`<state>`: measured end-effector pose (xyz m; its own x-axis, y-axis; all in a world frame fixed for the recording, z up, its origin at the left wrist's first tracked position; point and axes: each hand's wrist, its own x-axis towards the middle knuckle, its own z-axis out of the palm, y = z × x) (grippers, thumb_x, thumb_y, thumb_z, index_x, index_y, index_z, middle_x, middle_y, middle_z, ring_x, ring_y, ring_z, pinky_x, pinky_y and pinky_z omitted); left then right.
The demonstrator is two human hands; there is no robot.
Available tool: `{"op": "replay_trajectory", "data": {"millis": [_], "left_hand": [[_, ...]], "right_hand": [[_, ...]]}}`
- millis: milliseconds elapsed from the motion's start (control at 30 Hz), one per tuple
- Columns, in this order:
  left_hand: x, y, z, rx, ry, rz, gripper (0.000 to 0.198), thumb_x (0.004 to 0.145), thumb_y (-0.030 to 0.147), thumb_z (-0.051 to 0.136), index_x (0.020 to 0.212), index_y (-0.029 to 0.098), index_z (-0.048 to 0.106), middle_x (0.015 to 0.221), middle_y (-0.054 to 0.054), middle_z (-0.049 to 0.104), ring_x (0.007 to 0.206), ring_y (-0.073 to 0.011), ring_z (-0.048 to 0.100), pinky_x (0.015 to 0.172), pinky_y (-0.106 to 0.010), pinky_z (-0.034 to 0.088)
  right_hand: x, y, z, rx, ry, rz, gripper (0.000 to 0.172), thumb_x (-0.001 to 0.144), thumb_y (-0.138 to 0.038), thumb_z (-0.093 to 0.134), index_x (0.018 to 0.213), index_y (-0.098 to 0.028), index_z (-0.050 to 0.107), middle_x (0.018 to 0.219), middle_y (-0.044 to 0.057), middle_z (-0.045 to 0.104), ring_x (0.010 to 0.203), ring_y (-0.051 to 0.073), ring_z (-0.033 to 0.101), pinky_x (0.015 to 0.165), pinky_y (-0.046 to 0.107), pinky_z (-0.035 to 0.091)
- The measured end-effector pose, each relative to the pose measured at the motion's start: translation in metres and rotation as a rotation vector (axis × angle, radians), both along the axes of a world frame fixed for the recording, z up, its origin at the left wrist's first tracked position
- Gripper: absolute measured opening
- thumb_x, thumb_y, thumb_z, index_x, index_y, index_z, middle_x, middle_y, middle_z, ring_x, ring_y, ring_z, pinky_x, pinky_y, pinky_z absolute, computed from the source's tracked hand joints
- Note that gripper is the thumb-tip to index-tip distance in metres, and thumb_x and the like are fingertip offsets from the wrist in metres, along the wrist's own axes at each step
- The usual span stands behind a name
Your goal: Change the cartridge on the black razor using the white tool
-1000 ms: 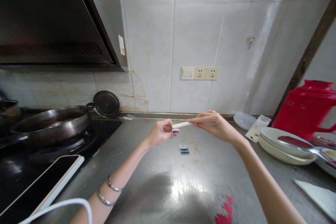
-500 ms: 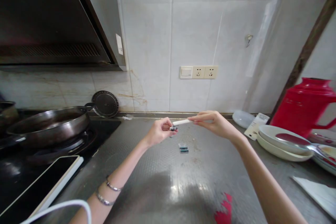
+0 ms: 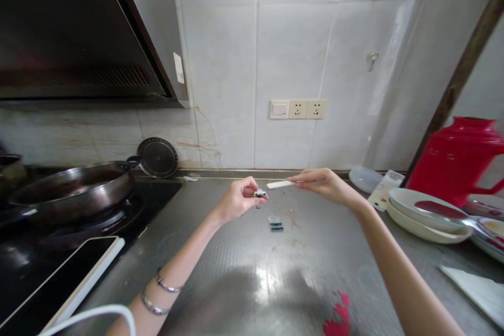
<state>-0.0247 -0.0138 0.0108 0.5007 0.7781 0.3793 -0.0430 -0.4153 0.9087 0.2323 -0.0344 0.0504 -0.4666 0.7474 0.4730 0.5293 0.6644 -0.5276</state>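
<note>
My left hand [image 3: 241, 199] pinches a small dark-and-silver piece [image 3: 260, 193] between thumb and fingers; its kind is too small to make out. Opposite it, my right hand [image 3: 325, 185] grips a slim white stick [image 3: 279, 185] that points left toward that piece, with a narrow gap between the two. Both hands are held over the metal countertop [image 3: 236, 273]. Below them on the counter lies a small clear pack with dark blue-green strips [image 3: 276, 224].
Left stand a steel pan [image 3: 79, 186] on the stove and a phone-like slab [image 3: 66, 283] with a white cable [image 3: 98, 310]. Right are stacked dishes [image 3: 425, 215], a red thermos jug [image 3: 457, 160] and a white sheet [image 3: 476, 289]. A red patch [image 3: 337, 317] marks the near counter.
My right hand has drawn the white stick slightly right, away from the small piece, opening a gap. My left hand stays nearly in place.
</note>
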Motion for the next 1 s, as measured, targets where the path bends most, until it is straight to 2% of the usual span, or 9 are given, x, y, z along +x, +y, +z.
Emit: {"op": "replay_trajectory", "data": {"millis": [133, 200, 300, 400, 533, 700, 833, 900, 1000], "left_hand": [[0.001, 0.004, -0.003, 0.013, -0.021, 0.041, 0.031, 0.063, 0.022, 0.074, 0.07, 0.016, 0.044, 0.08, -0.007, 0.07, 0.073, -0.0165, 0.065, 0.066, -0.028, 0.049], [0.001, 0.007, -0.005, 0.036, -0.054, 0.08, 0.032, 0.063, 0.024, 0.074, 0.071, 0.016, 0.044, 0.083, -0.007, 0.069, 0.075, -0.0173, 0.066, 0.068, -0.028, 0.05], [0.001, 0.01, -0.008, 0.045, -0.097, 0.108, 0.032, 0.066, 0.027, 0.072, 0.074, 0.017, 0.042, 0.086, -0.005, 0.068, 0.072, -0.0161, 0.066, 0.068, -0.029, 0.05], [0.001, 0.011, -0.01, 0.012, -0.096, 0.111, 0.031, 0.07, 0.031, 0.069, 0.076, 0.018, 0.041, 0.076, -0.003, 0.068, 0.059, -0.0138, 0.064, 0.06, -0.027, 0.049], [0.001, 0.012, -0.013, -0.008, -0.104, 0.085, 0.031, 0.072, 0.034, 0.066, 0.079, 0.019, 0.04, 0.064, 0.0, 0.066, 0.05, -0.0118, 0.06, 0.052, -0.023, 0.045], [0.003, 0.014, -0.013, -0.024, -0.151, 0.074, 0.032, 0.073, 0.036, 0.065, 0.08, 0.018, 0.039, 0.058, 0.001, 0.063, 0.046, -0.0113, 0.057, 0.048, -0.022, 0.044], [0.005, 0.015, -0.016, -0.076, -0.23, 0.135, 0.03, 0.072, 0.036, 0.063, 0.08, 0.019, 0.04, 0.046, 0.009, 0.05, 0.036, -0.0065, 0.044, 0.04, -0.019, 0.041], [0.006, 0.016, -0.018, -0.122, -0.273, 0.175, 0.031, 0.071, 0.039, 0.063, 0.081, 0.02, 0.041, 0.043, 0.012, 0.042, 0.031, -0.0044, 0.035, 0.033, -0.016, 0.035], [0.007, 0.017, -0.022, -0.196, -0.296, 0.184, 0.029, 0.072, 0.042, 0.06, 0.08, 0.02, 0.044, 0.043, 0.012, 0.037, 0.029, -0.0032, 0.028, 0.027, -0.013, 0.023]], "right_hand": [[-0.004, -0.002, 0.0, -0.017, 0.064, -0.037, 0.034, 0.08, -0.04, 0.057, 0.104, -0.019, 0.069, 0.102, 0.008, 0.069, 0.092, 0.023, 0.061, 0.081, 0.031, 0.047], [-0.007, -0.002, -0.002, -0.046, 0.117, -0.081, 0.036, 0.079, -0.041, 0.058, 0.105, -0.019, 0.069, 0.1, 0.008, 0.07, 0.091, 0.023, 0.061, 0.081, 0.034, 0.048], [-0.011, 0.001, -0.005, -0.122, 0.215, -0.09, 0.043, 0.078, -0.043, 0.059, 0.111, -0.017, 0.065, 0.08, 0.006, 0.068, 0.072, 0.018, 0.061, 0.071, 0.034, 0.052], [-0.022, 0.002, -0.008, -0.201, 0.355, -0.019, 0.05, 0.076, -0.042, 0.06, 0.119, -0.017, 0.059, 0.066, -0.001, 0.054, 0.055, 0.011, 0.05, 0.054, 0.029, 0.054], [-0.041, -0.001, -0.011, -0.239, 0.512, 0.047, 0.055, 0.078, -0.041, 0.057, 0.128, -0.02, 0.05, 0.06, -0.005, 0.037, 0.05, 0.008, 0.038, 0.041, 0.025, 0.053], [-0.053, -0.004, -0.012, -0.243, 0.521, 0.04, 0.053, 0.08, -0.041, 0.055, 0.129, -0.019, 0.049, 0.059, -0.006, 0.034, 0.047, 0.007, 0.035, 0.036, 0.021, 0.049], [-0.052, -0.004, -0.011, -0.235, 0.501, 0.028, 0.054, 0.081, -0.041, 0.054, 0.13, -0.019, 0.047, 0.058, -0.006, 0.034, 0.044, 0.006, 0.034, 0.033, 0.019, 0.045], [-0.051, -0.005, -0.011, -0.233, 0.498, 0.012, 0.054, 0.081, -0.042, 0.055, 0.129, -0.019, 0.048, 0.057, -0.007, 0.035, 0.042, 0.005, 0.033, 0.031, 0.018, 0.041], [-0.051, -0.006, -0.01, -0.243, 0.509, -0.04, 0.053, 0.08, -0.045, 0.054, 0.126, -0.018, 0.051, 0.055, -0.007, 0.036, 0.039, 0.005, 0.03, 0.028, 0.015, 0.032]]}}
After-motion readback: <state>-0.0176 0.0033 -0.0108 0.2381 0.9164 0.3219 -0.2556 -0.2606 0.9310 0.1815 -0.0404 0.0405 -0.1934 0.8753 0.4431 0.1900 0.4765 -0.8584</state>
